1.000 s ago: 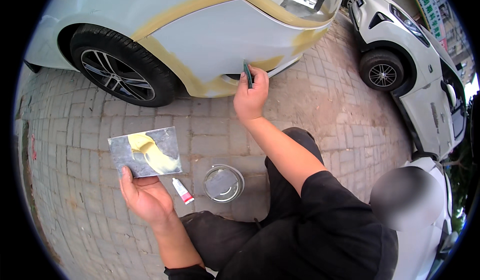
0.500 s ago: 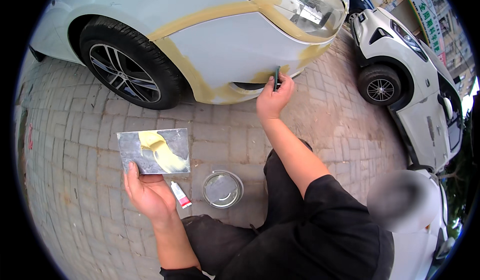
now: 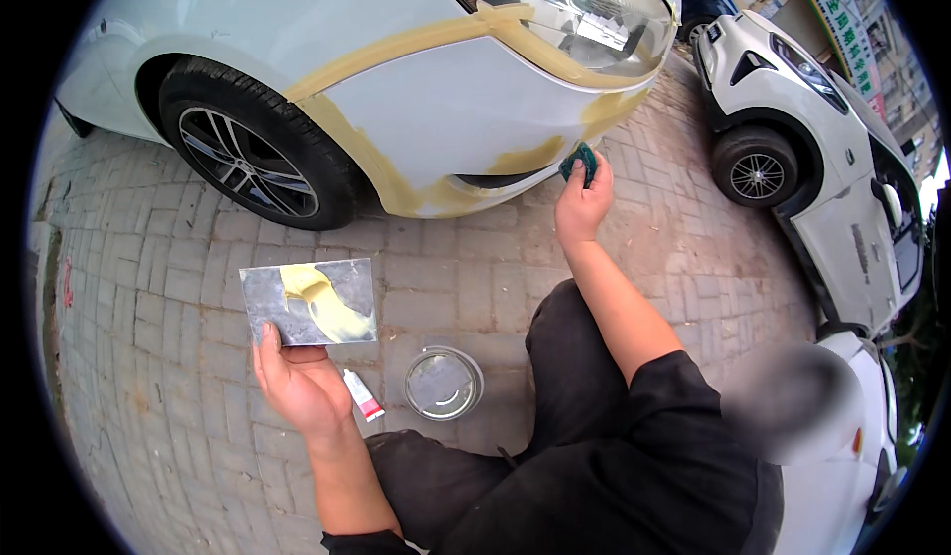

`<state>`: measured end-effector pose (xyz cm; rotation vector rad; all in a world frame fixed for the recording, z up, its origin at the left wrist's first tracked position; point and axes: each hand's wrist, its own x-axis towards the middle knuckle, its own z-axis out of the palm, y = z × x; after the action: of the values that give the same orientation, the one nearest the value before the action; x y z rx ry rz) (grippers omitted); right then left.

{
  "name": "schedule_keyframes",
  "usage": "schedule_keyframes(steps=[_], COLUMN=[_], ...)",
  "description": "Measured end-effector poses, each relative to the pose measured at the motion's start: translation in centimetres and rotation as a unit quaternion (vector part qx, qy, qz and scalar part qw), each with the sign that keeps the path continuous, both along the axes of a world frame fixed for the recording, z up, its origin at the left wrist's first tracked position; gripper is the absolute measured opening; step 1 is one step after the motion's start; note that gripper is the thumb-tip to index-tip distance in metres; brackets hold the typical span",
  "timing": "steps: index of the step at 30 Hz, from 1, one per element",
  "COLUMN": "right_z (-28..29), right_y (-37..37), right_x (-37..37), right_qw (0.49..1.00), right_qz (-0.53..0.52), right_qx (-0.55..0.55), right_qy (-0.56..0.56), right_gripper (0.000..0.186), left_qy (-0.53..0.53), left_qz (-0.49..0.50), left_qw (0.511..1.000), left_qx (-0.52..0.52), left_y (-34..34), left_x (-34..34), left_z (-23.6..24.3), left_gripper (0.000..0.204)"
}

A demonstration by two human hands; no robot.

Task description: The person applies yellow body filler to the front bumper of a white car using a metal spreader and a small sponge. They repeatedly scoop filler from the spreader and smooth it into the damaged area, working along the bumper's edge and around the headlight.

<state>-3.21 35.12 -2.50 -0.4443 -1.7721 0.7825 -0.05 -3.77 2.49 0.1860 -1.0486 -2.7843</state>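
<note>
My left hand [image 3: 302,382] holds a flat grey board [image 3: 263,307] by its near edge, thumb on top. Smeared across the board is pale yellow putty [image 3: 342,319]. Pinched in the fingers of my right hand [image 3: 584,210] is a small dark green putty spreader [image 3: 581,165], close to the lower edge of a white car's front bumper [image 3: 426,104]. Whether the spreader touches the bumper, I cannot tell. Yellow putty patches [image 3: 525,157] mark the bumper's lower part, and yellow masking tape [image 3: 396,52] runs along its upper seam and below the headlight.
On the paving, near my left hand, lie a white and red tube [image 3: 364,394] and a round can [image 3: 477,387]. The car's front wheel [image 3: 248,149] stands at the left. Another white car [image 3: 832,218] is parked on the right, with a blurred round shape [image 3: 792,401] nearer me.
My right hand has moved right along the bumper's lower edge, and the spreader has turned to show its flat face. The left hand with the board has barely shifted.
</note>
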Motion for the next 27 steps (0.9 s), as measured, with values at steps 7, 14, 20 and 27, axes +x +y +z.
schedule_keyframes(steps=[7,14,20,27], right_z=[1.1,1.7,1.7,-1.0], right_y=[-1.8,-3.0,-4.4,-3.2], right_x=[-1.6,0.0,3.5,3.4], right_qw=[0.999,0.964,0.966,0.967], right_qz=[-0.007,0.063,0.182,0.212], right_qx=[0.044,0.247,0.138,-0.092], right_qy=[0.001,-0.077,-0.125,-0.111], right_gripper=[0.021,0.022,0.020,0.020], left_qy=[-0.004,0.001,0.001,0.011], left_qz=[0.002,-0.011,-0.004,-0.031], left_qw=[1.000,1.000,1.000,0.999], left_qx=[-0.002,-0.005,-0.021,-0.015], left_y=[0.4,1.1,1.4,1.9], left_x=[-0.1,-0.1,0.0,0.1], left_z=[-0.3,-0.4,-0.4,-0.7], left_gripper=[0.026,0.024,0.024,0.023])
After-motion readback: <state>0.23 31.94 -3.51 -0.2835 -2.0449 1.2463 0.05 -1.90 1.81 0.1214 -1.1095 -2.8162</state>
